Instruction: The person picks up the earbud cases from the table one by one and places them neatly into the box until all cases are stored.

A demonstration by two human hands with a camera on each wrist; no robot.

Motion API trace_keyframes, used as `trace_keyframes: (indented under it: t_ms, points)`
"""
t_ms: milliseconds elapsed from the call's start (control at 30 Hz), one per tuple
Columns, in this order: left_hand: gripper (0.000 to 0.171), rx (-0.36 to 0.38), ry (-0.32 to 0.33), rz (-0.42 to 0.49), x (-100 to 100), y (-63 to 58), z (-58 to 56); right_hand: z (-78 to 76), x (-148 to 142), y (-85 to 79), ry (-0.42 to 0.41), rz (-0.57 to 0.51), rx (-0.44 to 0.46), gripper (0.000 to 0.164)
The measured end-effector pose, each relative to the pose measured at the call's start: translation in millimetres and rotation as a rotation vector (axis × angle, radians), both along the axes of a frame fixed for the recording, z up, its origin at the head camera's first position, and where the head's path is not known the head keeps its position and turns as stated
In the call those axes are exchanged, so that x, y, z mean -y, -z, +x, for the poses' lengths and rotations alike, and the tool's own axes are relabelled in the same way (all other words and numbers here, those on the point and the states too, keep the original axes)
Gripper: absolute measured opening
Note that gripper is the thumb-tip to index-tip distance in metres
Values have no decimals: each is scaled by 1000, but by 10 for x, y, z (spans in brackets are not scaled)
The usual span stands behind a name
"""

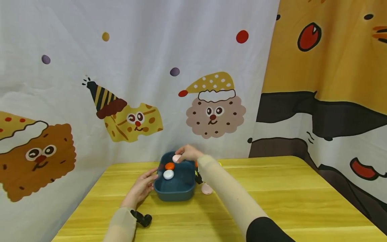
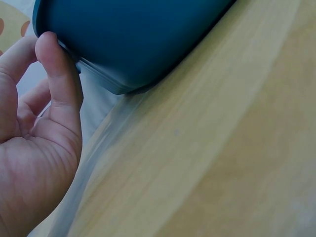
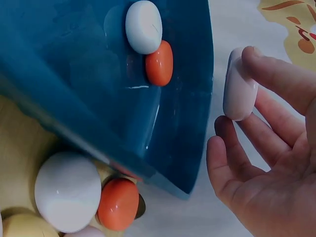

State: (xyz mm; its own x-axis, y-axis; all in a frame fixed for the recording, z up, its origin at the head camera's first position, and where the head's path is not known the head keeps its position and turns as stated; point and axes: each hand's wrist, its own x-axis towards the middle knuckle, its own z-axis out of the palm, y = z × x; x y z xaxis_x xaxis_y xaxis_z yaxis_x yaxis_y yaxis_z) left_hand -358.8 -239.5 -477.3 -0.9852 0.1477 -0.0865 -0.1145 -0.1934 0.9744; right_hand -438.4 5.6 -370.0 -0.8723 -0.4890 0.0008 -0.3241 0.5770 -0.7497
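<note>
- Pinching a pale pink stone (image 1: 176, 158) between thumb and fingers: right hand (image 1: 189, 153), lower centre of the head frame.
- Left hand (image 1: 141, 188): fingers relaxed, touching the blue bin (image 1: 175, 196).
- Stone: probably hard, light, slippery; best gripped across its broad faces.

The right grip (image 3: 276, 190) pinches a pale pebble (image 3: 237, 94) near a glossy blue bin (image 3: 190, 98).

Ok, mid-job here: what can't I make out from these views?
Head: the orange piece outside the bin, mostly hidden by the right sleeve.
Left wrist: the bin's inside, hidden by its own wall; the rest of the bin, cut off by the top edge.
Right wrist: the yellow piece, cut off by the bottom edge; part of the pink piece, covered by the right hand.
</note>
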Motion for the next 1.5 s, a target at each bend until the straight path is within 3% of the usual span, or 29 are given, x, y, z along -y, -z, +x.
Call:
trace_keyframes:
  t_ms: [400,667,1133,1500]
  points:
    - [63,-5,-4,-19,-2,14,12,42,88,85,97,9,71,42]
    - [64,-12,31,2,3,-9,-12,-26,118,131,183,33,128,34]
    - [58,-5,27,7,-23,12,-19,26,142,156,198,49,124,36]
    - [60,6,-7,-4,-20,19,-34,-5,133,159,146,112,138,39]
